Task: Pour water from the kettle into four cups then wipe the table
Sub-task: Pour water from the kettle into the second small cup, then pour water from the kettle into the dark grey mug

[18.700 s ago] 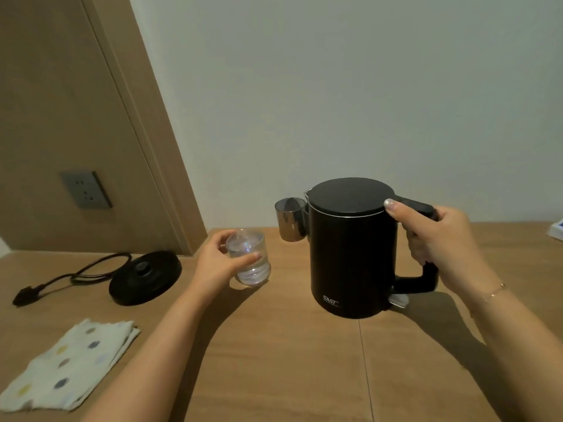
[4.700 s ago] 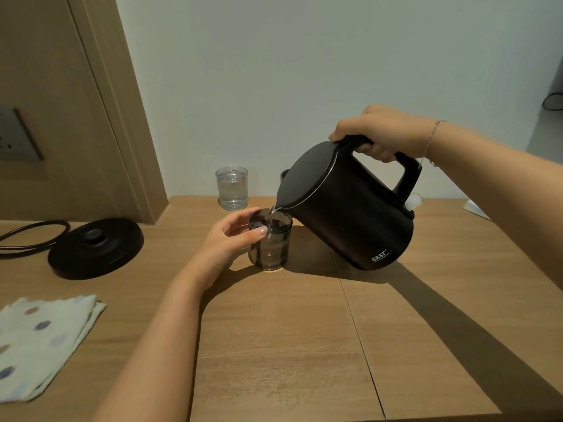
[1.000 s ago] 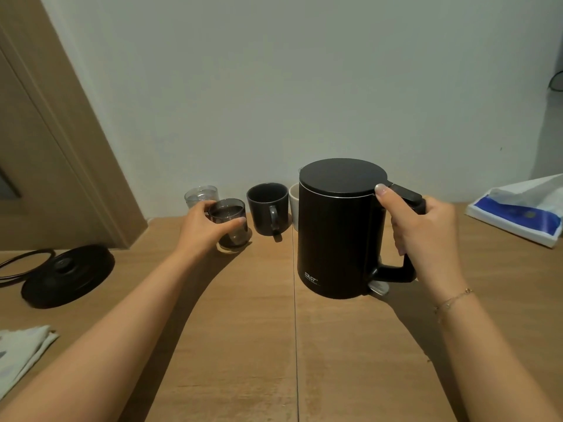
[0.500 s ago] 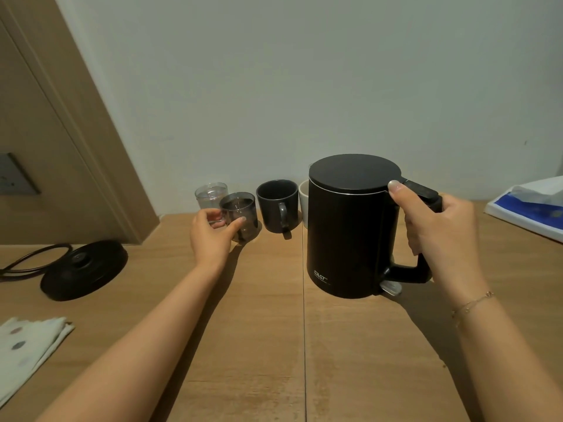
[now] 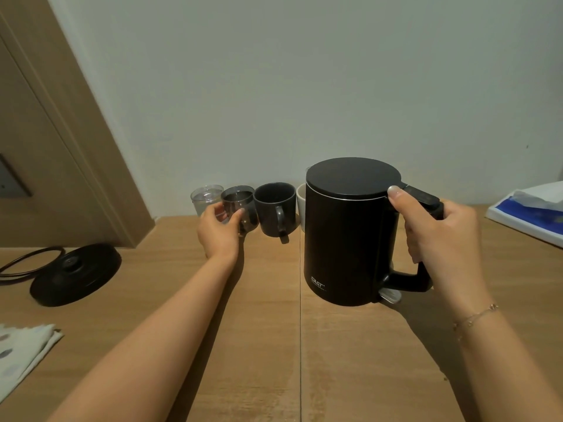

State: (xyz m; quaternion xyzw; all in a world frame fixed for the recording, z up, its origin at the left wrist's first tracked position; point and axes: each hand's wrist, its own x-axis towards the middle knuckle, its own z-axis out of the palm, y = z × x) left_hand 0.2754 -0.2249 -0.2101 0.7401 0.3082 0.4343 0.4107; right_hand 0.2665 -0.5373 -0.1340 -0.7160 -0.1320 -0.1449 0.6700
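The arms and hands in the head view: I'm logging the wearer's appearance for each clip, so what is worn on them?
Both forearms are bare, with no sleeves or gloves in view. The right hand has a thin, delicate chain bracelet at the wrist, and its thumbnail looks pale and glossy, possibly polished. The left hand and its wrist show no jewellery or watch.

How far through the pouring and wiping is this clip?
Two pours look done: clear glass and smoky glass hold water. In hand: left hand on the smoky glass, right hand holding the kettle upright. Left: dark mug, white cup, wiping with cloth.
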